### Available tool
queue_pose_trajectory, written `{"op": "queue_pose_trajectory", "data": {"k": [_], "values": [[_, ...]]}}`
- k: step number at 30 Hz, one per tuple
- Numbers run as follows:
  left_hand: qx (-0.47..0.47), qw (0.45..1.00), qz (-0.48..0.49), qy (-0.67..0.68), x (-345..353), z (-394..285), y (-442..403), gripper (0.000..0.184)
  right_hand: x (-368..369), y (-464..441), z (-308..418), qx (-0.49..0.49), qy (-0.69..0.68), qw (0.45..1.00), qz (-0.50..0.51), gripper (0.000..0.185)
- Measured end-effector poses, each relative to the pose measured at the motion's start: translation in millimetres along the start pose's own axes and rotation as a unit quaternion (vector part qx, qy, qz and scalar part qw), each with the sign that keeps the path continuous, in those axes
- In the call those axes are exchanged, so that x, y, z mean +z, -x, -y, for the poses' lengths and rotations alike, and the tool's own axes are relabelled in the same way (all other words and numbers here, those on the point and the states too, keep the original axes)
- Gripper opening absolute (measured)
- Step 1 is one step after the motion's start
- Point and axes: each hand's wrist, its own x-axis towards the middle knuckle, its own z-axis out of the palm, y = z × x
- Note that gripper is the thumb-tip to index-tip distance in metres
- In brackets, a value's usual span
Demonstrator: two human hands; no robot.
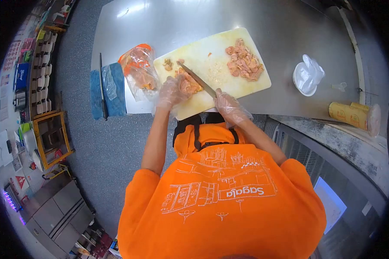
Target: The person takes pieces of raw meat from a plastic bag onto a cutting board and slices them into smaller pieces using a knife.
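In the head view, my right hand [229,105], in a clear plastic glove, is closed round the handle of a long kitchen knife [199,79]. The blade points up and left, across the white cutting board [220,93]. My left hand [170,91], gloved too, has its fingers curled on a piece of raw chicken [188,83] beside the blade. Small scraps [168,64] lie past that piece, near the knife tip. A pile of cut raw chicken [244,60] sits on the board's right part. Left of the board, a clear bag [138,64] holds more raw meat.
A dark sharpening steel [102,86] lies on a blue cloth [116,101] at the left. On the steel table [281,43] stands a white bowl with a plastic bag [309,77]. Yellow rolled or stacked items [348,114] lie at the far right edge.
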Motion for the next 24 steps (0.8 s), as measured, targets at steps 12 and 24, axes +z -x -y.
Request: {"op": "queue_pose_trajectory", "data": {"k": [12,24], "values": [[0.069,0.993,-0.089,0.035,24.7,15.8,9.9,0.039,13.4,-8.2,-2.8,0.021,0.084,0.996,0.011,0.084],[0.079,0.989,-0.096,0.079,21.3,5.5,21.5,0.037,5.3,11.0,15.5,0.043,-0.149,0.987,0.047,0.031]]}}
